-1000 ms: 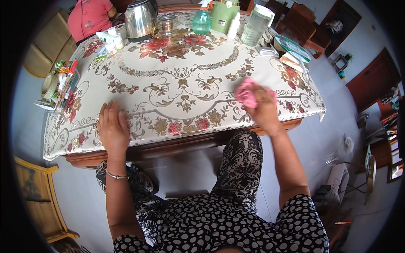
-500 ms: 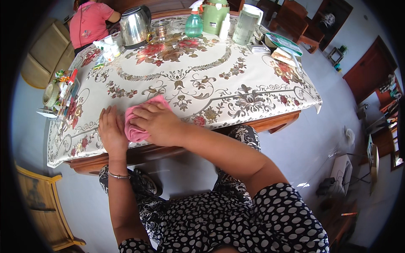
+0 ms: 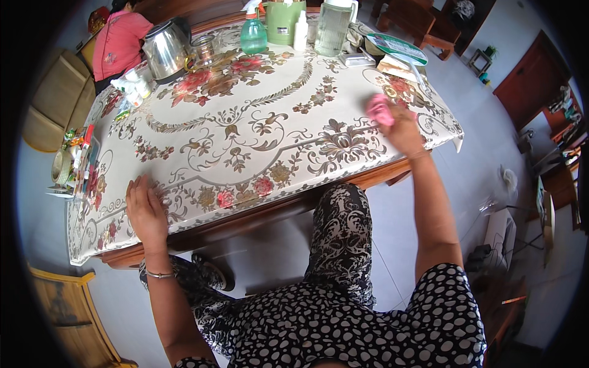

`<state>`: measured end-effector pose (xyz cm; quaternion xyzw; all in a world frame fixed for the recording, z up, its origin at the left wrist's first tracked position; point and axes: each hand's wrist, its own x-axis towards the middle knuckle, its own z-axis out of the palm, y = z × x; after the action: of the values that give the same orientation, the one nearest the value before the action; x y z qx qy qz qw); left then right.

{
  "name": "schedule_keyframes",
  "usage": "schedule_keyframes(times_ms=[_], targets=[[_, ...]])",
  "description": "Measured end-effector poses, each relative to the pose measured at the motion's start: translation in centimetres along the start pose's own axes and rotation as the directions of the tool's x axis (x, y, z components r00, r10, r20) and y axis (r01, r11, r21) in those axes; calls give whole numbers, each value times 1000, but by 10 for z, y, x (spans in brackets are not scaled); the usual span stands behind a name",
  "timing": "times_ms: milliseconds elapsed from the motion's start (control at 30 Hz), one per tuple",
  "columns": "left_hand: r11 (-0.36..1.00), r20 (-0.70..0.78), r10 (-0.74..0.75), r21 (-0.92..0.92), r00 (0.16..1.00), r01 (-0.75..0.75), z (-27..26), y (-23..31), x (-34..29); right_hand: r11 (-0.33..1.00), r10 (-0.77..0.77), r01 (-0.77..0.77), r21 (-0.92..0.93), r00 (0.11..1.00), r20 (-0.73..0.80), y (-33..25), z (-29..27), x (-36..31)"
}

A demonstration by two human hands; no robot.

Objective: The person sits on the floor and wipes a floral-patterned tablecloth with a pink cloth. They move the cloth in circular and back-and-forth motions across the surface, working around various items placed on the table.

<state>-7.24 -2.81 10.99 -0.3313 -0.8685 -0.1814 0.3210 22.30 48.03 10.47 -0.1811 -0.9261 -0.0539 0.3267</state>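
Observation:
My right hand [image 3: 403,132] is closed round a bunched pink cloth [image 3: 379,110] over the right part of the table, slightly smeared by motion. Beneath it spreads a cream tablecloth [image 3: 257,132] with red and brown flowers and grey scrolls. Flat on the tablecloth near the front left edge rests my left hand [image 3: 146,211], fingers stretched out and holding nothing. A bracelet circles that wrist.
Along the back stand a steel kettle [image 3: 165,52], a glass teapot [image 3: 205,49], a green spray bottle [image 3: 253,35], a green flask [image 3: 283,23] and a clear pitcher [image 3: 333,29]. Small items [image 3: 76,159] crowd the left edge. A person in pink [image 3: 119,46] is beyond the far left corner.
My right hand has swept the pink cloth from beside my left hand across to the right side of the table. The left hand stays near the front left edge.

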Motion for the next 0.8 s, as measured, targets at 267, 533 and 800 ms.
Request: schedule_keyframes(times_ms=[267, 533, 800], targets=[[1000, 35, -7, 8, 999, 7, -2, -3, -1, 739, 625, -572, -357, 780, 45, 180, -23, -47], [999, 29, -28, 37, 999, 27, 0, 5, 1, 761, 564, -580, -291, 813, -146, 198, -15, -57], [997, -5, -40, 62, 999, 40, 0, 7, 0, 959, 282, -280, 40, 944, -169, 41, -26, -76]])
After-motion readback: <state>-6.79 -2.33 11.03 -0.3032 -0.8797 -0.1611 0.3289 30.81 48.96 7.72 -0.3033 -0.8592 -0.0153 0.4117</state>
